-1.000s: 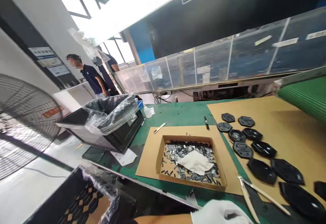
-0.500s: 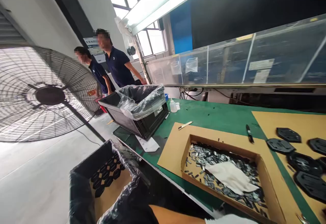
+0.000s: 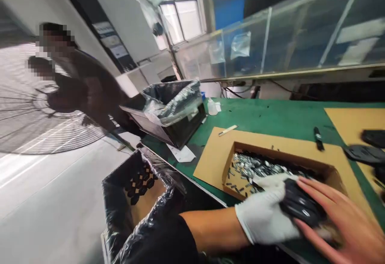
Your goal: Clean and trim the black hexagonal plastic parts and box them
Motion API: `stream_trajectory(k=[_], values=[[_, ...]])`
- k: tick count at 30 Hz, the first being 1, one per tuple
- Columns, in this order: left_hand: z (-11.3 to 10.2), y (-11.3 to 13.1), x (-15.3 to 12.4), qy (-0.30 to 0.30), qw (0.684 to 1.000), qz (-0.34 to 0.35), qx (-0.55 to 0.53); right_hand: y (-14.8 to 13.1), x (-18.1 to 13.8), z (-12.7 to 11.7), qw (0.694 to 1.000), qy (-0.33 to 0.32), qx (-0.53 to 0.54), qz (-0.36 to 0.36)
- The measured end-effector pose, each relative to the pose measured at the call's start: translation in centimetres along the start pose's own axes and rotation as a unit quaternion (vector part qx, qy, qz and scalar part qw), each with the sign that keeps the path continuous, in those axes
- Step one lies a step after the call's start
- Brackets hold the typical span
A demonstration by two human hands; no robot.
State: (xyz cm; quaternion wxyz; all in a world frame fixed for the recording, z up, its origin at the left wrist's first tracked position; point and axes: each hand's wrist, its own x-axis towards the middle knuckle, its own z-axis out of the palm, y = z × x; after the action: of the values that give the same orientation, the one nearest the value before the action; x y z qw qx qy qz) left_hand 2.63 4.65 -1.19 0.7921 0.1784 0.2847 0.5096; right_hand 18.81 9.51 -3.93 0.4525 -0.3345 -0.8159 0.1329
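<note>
My left hand (image 3: 267,218), in a white glove, grips a black moulded plastic part (image 3: 302,204) from its left side. Bare fingers of my right hand (image 3: 351,220) wrap the same part from the right. Both hands are over the near right corner of a shallow cardboard tray (image 3: 335,176). Inside the tray lie many small dark and silvery pieces (image 3: 255,164), partly covered by my hands. The held part is blurred, so its details are hard to read.
A lined black crate (image 3: 186,129) stands at the table's left end. Below it, another lined crate (image 3: 114,204) holds black parts on cardboard. A marker (image 3: 318,139), cutter knife (image 3: 227,130) and black parts (image 3: 365,154) lie on the bench. Two people (image 3: 90,75) walk behind a fan.
Both hands have come into clear view with the black part between them. My view has shifted, and the two people have moved left, behind the fan.
</note>
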Motion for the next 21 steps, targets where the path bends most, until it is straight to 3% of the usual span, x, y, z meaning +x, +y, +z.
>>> stream_trajectory(k=[2, 6, 12, 16, 21], values=[[0.4, 1.0, -0.9, 0.033, 0.999, 0.016, -0.025, -0.5, -0.5, 0.1, 0.998, -0.055, 0.009, -0.028], [0.4, 3.3, -1.0, 0.051, 0.998, -0.033, 0.024, -1.3, -0.6, -0.1, 0.991, -0.107, 0.053, 0.055], [-0.3, 4.0, -0.2, 0.058, 0.987, -0.066, 0.136, -1.3, -1.4, -0.2, 0.984, -0.111, 0.088, 0.107], [-0.6, 4.0, 0.2, 0.054, 0.994, -0.093, 0.021, -0.8, -1.9, -0.1, 0.977, -0.123, 0.101, 0.14], [-0.5, 4.5, 0.8, 0.076, 0.981, -0.11, -0.141, -0.2, -1.7, 0.1, 0.973, -0.127, 0.124, 0.147]])
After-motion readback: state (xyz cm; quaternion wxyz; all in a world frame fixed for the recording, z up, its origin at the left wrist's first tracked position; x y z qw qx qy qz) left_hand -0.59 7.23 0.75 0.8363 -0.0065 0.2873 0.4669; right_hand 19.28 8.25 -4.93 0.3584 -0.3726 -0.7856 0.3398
